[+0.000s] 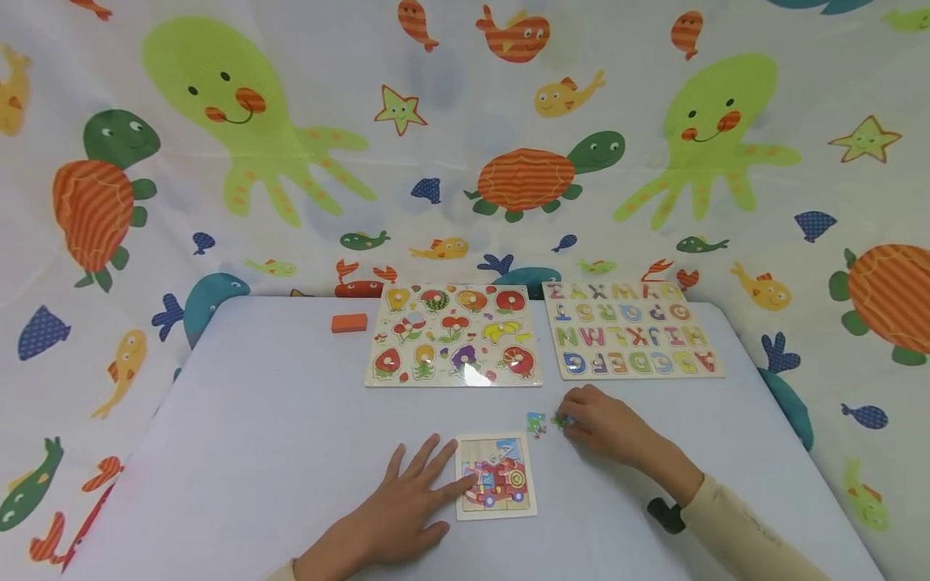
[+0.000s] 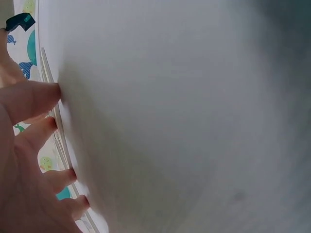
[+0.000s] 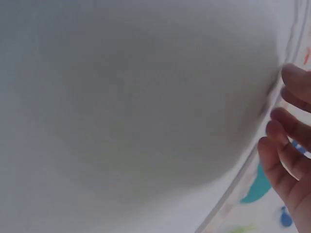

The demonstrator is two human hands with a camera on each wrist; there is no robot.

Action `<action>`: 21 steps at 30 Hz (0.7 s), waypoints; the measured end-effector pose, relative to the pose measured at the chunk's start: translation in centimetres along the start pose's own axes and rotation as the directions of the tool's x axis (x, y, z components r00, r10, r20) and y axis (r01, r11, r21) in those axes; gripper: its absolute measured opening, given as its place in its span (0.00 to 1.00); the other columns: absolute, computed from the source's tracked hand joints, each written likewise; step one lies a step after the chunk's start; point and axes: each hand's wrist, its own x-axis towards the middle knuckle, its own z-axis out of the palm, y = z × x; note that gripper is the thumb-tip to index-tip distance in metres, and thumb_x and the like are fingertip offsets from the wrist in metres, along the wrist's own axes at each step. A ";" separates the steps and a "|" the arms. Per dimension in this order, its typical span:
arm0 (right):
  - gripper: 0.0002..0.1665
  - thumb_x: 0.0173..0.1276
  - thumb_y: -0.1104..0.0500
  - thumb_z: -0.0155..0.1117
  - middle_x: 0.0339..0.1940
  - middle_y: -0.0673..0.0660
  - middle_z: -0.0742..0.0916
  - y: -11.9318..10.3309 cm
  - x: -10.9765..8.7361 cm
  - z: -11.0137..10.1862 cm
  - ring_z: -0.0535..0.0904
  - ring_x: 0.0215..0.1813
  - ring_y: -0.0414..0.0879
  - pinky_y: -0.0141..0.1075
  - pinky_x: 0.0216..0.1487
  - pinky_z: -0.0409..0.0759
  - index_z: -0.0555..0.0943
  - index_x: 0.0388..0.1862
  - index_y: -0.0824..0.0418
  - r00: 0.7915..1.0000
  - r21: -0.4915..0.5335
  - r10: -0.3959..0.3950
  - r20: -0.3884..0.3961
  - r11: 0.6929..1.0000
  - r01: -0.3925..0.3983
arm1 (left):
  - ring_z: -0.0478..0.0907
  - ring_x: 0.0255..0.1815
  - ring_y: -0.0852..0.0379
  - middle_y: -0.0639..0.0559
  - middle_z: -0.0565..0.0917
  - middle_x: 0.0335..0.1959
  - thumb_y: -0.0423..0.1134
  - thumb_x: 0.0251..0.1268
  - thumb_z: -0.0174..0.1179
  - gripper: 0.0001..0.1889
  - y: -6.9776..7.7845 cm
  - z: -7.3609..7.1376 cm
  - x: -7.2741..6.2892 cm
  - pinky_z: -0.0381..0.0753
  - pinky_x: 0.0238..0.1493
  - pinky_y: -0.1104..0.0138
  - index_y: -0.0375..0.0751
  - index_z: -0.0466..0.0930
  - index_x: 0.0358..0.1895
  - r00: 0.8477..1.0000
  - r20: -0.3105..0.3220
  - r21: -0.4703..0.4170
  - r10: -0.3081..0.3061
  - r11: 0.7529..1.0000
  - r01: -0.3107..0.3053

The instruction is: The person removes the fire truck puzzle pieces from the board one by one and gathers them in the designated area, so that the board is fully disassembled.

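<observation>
A small wooden jigsaw board [image 1: 472, 452] with a partly assembled red vehicle picture lies near the front of the table. My left hand [image 1: 400, 504] rests beside it with fingers spread, its index fingertip on the assembled pieces. In the left wrist view, the left hand's fingertips [image 2: 52, 92] are down close to the tabletop. A loose blue and green puzzle piece [image 1: 536, 424] lies just beyond the board's top right corner. Right next to it, my right hand [image 1: 603, 424] pinches another puzzle piece [image 1: 559, 420], mostly covered by the fingers.
Behind the hands lie a fruit puzzle board [image 1: 454, 379] and an alphabet puzzle board [image 1: 639, 373]. An orange block [image 1: 349, 323] is left of the fruit board. A dark wrist device [image 1: 665, 515] sits under the right forearm. A sea-animal curtain [image 1: 450, 202] surrounds the table.
</observation>
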 end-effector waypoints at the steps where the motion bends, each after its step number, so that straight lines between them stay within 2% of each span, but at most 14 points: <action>1: 0.15 0.62 0.60 0.78 0.48 0.48 0.85 -0.4 0.1 0.0 0.78 0.52 0.43 0.39 0.52 0.83 0.87 0.48 0.53 1.000 0.001 -0.020 -0.010 1.000 0.020 | 0.42 0.84 0.40 0.49 0.51 0.84 0.51 0.69 0.64 0.34 0.0 0.0 0.0 0.45 0.73 0.31 0.69 0.65 0.78 1.000 -0.001 0.002 0.001 1.000 -0.001; 5: 0.19 0.63 0.59 0.76 0.55 0.51 0.84 -2.6 0.9 0.1 0.77 0.58 0.47 0.43 0.58 0.82 0.86 0.53 0.50 0.989 0.018 -0.150 0.000 0.988 0.150 | 0.42 0.84 0.39 0.49 0.51 0.84 0.52 0.69 0.64 0.34 0.0 -0.1 0.0 0.46 0.73 0.30 0.69 0.65 0.78 1.000 -0.002 0.004 0.005 1.000 -0.005; 8: 0.22 0.66 0.57 0.75 0.64 0.52 0.80 -4.2 1.7 0.2 0.72 0.68 0.51 0.50 0.65 0.76 0.85 0.58 0.45 0.970 0.016 -0.237 0.050 0.971 0.237 | 0.42 0.84 0.40 0.49 0.51 0.84 0.52 0.69 0.64 0.35 0.0 -0.1 0.0 0.46 0.72 0.30 0.70 0.64 0.78 1.000 0.002 0.007 0.009 1.000 -0.009; 10: 0.23 0.67 0.56 0.74 0.69 0.53 0.78 -4.9 2.3 0.2 0.67 0.72 0.53 0.54 0.67 0.73 0.85 0.60 0.42 0.961 -0.007 -0.265 0.084 0.964 0.267 | 0.41 0.84 0.40 0.50 0.51 0.84 0.53 0.69 0.64 0.35 0.0 -0.1 0.1 0.46 0.72 0.30 0.70 0.64 0.78 1.000 0.008 0.009 0.008 1.000 -0.008; 15: 0.23 0.65 0.55 0.76 0.71 0.54 0.76 -5.8 3.2 0.7 0.64 0.75 0.55 0.57 0.67 0.73 0.86 0.59 0.42 0.952 -0.065 -0.267 0.149 0.958 0.279 | 0.41 0.84 0.40 0.50 0.51 0.84 0.53 0.69 0.64 0.35 0.0 0.1 0.3 0.47 0.72 0.29 0.71 0.64 0.77 1.000 0.011 0.008 0.009 1.000 -0.009; 21: 0.25 0.62 0.57 0.78 0.62 0.53 0.80 -6.2 3.6 0.7 0.69 0.69 0.53 0.54 0.63 0.76 0.84 0.58 0.47 0.951 -0.086 -0.282 0.126 0.952 0.293 | 0.42 0.84 0.40 0.50 0.52 0.84 0.53 0.68 0.64 0.35 0.0 0.0 0.1 0.47 0.72 0.30 0.71 0.64 0.77 1.000 0.019 0.000 -0.004 1.000 0.004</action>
